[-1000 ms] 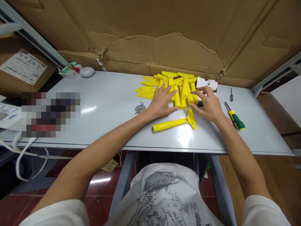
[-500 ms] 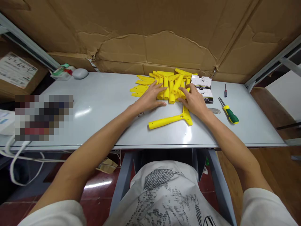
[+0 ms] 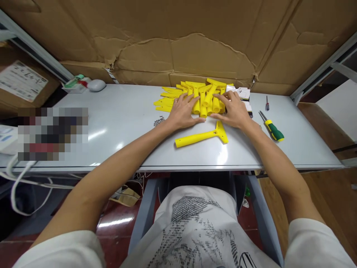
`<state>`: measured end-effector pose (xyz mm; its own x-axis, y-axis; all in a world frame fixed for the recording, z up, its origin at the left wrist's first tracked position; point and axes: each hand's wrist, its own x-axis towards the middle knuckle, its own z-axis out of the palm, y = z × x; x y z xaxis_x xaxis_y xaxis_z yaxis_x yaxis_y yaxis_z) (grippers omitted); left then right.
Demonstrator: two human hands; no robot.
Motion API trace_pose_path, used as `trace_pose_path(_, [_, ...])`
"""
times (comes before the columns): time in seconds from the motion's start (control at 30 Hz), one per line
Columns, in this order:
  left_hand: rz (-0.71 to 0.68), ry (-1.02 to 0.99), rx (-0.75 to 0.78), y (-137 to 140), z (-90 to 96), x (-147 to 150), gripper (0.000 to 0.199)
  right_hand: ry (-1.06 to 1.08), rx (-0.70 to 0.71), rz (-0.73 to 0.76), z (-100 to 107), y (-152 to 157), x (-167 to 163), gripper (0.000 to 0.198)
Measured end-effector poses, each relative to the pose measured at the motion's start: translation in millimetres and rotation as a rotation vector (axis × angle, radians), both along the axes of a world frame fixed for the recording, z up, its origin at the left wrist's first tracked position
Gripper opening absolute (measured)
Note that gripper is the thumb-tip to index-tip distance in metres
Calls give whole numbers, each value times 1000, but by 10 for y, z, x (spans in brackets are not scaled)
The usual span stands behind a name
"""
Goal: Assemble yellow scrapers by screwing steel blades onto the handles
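Observation:
A pile of yellow plastic scraper handles [image 3: 211, 96] lies at the back of the table, their round ends towards me. My left hand [image 3: 184, 112] rests at the pile's left side, fingers spread over the nearest handles and thumb pointing right. On the opposite side my right hand [image 3: 232, 109] is also open, its fingertips against the handles and its thumb near the front ends. Both hands frame the pile without closing round one piece. In front of them a single yellow scraper handle [image 3: 196, 139] lies with its wide head to the right. Flat yellow pieces [image 3: 164, 103] fan out beyond my left hand.
Small screws [image 3: 158, 120] lie beside my left wrist. White-and-black boxes [image 3: 243, 93] stand behind my right hand. Further right are a green-and-yellow screwdriver [image 3: 275, 131] and a small screwdriver [image 3: 267, 104]. A white computer mouse [image 3: 96, 85] sits back left. Cardboard [image 3: 173, 48] walls the rear.
My left hand has shifted right, and its thumb now reaches the pile's front. My right hand's thumb has spread downward. The screws by my left wrist have come into fuller view.

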<state>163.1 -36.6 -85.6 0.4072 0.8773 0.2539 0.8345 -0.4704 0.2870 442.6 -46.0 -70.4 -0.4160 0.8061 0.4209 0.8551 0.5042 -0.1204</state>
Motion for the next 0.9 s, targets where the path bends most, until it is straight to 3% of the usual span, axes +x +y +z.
trace_pose_path(0.1, [37, 6, 71, 1, -35, 72, 88, -120, -12, -18, -71, -26, -206, 80])
trace_pose_path(0.23, [48, -16, 109, 71, -82, 60, 82, -148, -29, -34, -89, -33, -332, 68])
trace_pose_path(0.43, [22, -7, 110, 126, -117, -3, 80, -84, -48, 38, -45, 21, -173, 79])
trace_pose_path(0.6, [-8, -9, 118, 168, -141, -15, 81, -21, -70, 78, -40, 94, -97, 67])
trace_pose_path(0.73, [-4, -30, 139, 224, -175, -20, 86, 0, -24, 97, 104, 171, 152, 65])
trace_pose_path(0.9, [45, -34, 156, 204, -205, 18, 86, 9, -39, -54, 307, 214, 718, 66])
